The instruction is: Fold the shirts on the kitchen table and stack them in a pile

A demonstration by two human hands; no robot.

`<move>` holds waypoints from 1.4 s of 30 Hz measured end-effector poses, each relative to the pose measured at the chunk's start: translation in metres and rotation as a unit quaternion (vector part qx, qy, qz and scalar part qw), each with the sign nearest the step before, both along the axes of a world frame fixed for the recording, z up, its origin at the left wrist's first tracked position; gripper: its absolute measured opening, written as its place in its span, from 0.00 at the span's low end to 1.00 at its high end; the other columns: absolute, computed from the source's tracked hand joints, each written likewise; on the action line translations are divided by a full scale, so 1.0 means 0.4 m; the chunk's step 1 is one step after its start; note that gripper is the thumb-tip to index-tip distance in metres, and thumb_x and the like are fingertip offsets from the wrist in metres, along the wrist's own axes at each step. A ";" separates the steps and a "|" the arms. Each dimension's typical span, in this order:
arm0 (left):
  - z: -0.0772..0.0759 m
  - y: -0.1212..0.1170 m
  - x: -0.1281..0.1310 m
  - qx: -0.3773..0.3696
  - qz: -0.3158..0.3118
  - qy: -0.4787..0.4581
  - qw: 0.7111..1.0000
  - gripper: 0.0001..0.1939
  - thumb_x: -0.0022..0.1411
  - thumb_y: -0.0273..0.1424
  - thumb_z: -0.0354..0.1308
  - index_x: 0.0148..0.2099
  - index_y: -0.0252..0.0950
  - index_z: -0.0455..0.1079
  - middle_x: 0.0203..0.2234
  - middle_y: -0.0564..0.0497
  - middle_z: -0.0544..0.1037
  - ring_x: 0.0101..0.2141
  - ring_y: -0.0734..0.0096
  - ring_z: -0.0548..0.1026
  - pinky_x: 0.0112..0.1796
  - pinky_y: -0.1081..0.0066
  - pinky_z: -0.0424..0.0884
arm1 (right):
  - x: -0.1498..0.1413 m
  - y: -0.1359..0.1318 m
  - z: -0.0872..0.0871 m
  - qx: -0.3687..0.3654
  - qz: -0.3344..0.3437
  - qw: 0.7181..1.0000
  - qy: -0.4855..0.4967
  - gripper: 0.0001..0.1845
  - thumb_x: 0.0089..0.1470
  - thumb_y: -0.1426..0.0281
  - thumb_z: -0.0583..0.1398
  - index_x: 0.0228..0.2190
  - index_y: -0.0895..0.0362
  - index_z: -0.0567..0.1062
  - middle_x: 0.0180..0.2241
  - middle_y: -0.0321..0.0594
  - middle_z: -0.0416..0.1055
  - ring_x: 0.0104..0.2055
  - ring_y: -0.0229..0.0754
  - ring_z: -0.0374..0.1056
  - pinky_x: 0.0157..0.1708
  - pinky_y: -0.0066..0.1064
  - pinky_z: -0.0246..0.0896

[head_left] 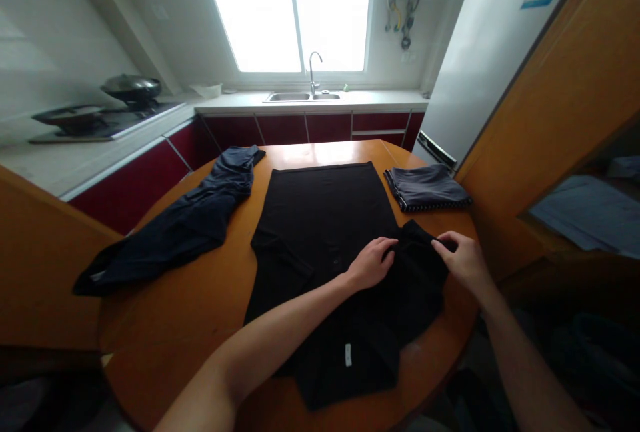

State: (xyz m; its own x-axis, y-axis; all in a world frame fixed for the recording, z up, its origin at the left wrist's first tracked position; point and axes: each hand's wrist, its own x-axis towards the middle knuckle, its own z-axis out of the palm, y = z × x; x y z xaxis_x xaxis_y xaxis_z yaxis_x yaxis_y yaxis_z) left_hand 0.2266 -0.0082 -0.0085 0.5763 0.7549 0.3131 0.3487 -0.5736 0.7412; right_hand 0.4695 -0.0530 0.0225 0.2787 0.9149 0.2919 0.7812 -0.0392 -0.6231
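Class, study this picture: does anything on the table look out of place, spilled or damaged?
The dark blue garment lies rumpled, its near end poking past the edge of the table, unlike the neatly folded grey clothing. No spill or damage shows.

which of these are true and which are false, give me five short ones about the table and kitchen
1. The black shirt lies on the table. True.
2. The right hand is off the shirt. False: the right hand pinches the shirt.
3. The left hand touches the shirt. True.
4. The dark blue clothing lies right of the shirt. False: the dark blue clothing lies left.
5. A tap stands at the sink. True.
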 end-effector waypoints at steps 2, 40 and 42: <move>-0.004 0.007 0.005 -0.037 0.013 -0.069 0.997 0.17 0.69 0.32 0.50 0.55 0.35 0.72 0.49 0.45 0.78 0.49 0.63 0.75 0.54 0.64 0.70 | -0.038 -0.009 0.020 0.042 0.007 0.999 -0.014 0.13 0.54 0.58 0.59 0.29 0.55 0.75 0.31 0.44 0.77 0.34 0.49 0.72 0.35 0.37 0.63; -0.040 0.058 -0.004 -0.065 0.056 -0.103 0.991 0.25 0.59 0.22 0.61 0.59 0.33 0.72 0.53 0.41 0.76 0.54 0.58 0.74 0.58 0.57 0.68 | -0.089 0.302 -0.112 0.006 0.291 0.951 0.104 0.15 0.58 0.58 0.59 0.31 0.56 0.78 0.29 0.39 0.76 0.31 0.43 0.69 0.32 0.32 0.62; -0.038 0.053 -0.003 -0.053 0.063 -0.096 0.992 0.25 0.59 0.21 0.61 0.59 0.34 0.72 0.54 0.41 0.76 0.54 0.58 0.74 0.59 0.57 0.67 | -0.086 0.305 -0.116 0.005 0.293 0.950 0.105 0.15 0.58 0.58 0.59 0.31 0.56 0.78 0.29 0.39 0.76 0.31 0.43 0.69 0.32 0.32 0.62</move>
State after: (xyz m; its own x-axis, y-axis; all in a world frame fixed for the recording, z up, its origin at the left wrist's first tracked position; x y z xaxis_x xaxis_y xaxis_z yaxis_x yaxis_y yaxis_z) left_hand 0.2256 0.0130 -0.0238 0.4124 0.8522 0.3219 0.2602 -0.4489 0.8549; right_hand 0.4352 0.0691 -0.0240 -0.2243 0.9286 0.2957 0.5259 0.3708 -0.7655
